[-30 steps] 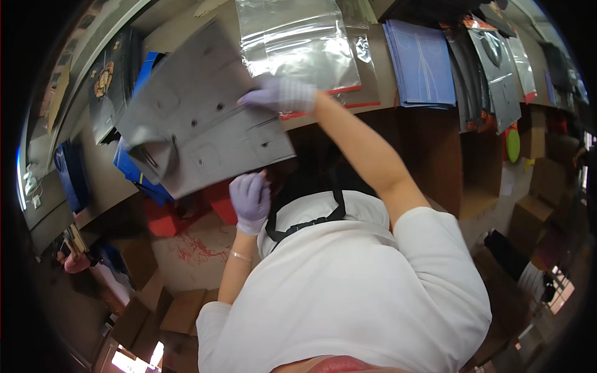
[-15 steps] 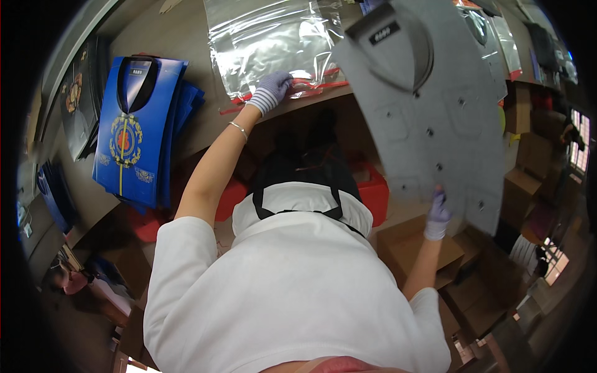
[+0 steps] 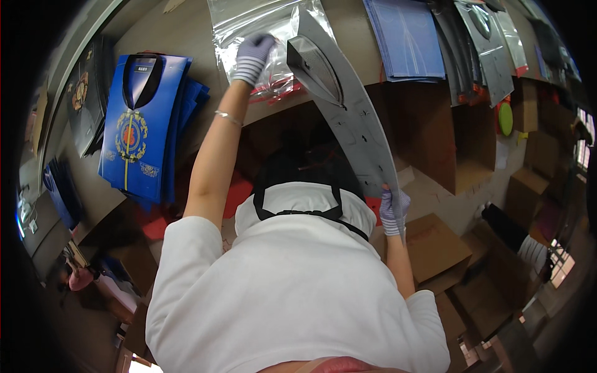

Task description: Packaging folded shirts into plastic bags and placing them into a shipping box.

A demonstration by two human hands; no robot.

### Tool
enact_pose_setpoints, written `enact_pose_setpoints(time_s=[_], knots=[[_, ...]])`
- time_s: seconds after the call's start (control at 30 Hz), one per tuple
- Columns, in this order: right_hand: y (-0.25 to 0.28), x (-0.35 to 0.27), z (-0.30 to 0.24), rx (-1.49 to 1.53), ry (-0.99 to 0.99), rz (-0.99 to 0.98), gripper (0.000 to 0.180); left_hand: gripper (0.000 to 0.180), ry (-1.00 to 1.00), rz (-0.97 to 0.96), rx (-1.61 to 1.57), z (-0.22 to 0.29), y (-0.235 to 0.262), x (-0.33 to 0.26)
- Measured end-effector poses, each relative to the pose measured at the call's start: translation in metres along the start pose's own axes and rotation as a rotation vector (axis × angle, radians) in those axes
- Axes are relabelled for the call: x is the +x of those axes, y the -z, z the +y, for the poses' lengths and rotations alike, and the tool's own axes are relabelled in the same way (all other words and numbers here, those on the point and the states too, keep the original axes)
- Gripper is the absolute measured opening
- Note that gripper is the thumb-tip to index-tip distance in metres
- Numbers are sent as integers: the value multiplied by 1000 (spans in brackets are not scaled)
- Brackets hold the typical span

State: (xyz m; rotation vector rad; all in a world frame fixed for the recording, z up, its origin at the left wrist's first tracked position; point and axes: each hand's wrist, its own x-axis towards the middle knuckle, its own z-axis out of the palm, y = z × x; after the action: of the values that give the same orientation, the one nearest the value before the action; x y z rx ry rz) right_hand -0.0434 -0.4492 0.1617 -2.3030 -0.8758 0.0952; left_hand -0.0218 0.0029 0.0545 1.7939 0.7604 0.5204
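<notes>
My left hand (image 3: 252, 57) presses the clear bags (image 3: 261, 25) on the brown counter (image 3: 186, 31); my right hand (image 3: 392, 211) grips a grey folded shirt (image 3: 348, 105), probably bagged. Cardboard boxes (image 3: 435, 248) crowd the floor.

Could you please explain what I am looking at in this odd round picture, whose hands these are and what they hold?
The picture comes from a wide fisheye camera worn on a person's head, looking down, so straight edges bend near the rim. There is no machine; the two gloved hands belong to the wearer in the white top. The left hand reaches up to a clear plastic bag lying on the brown table. The right hand grips the lower edge of a folded grey shirt, held up on edge. Also on the table lie a stack of blue folded garments to the left and blue and grey bagged garments to the right. Cardboard boxes stand below.
</notes>
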Motion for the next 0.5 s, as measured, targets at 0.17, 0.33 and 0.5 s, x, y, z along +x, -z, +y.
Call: enact_pose_setpoints(time_s=[0.17, 0.33, 0.5], knots=[[16, -16, 36, -87, -121, -158, 25, 23, -293, 213, 305, 61, 43, -4], [98, 6, 57, 586, -561, 78, 40, 23, -157, 198, 396, 35, 25, -34], [134, 8, 60, 648, -804, -212, 43, 20, -251, 170, 522, 32, 20, -48]])
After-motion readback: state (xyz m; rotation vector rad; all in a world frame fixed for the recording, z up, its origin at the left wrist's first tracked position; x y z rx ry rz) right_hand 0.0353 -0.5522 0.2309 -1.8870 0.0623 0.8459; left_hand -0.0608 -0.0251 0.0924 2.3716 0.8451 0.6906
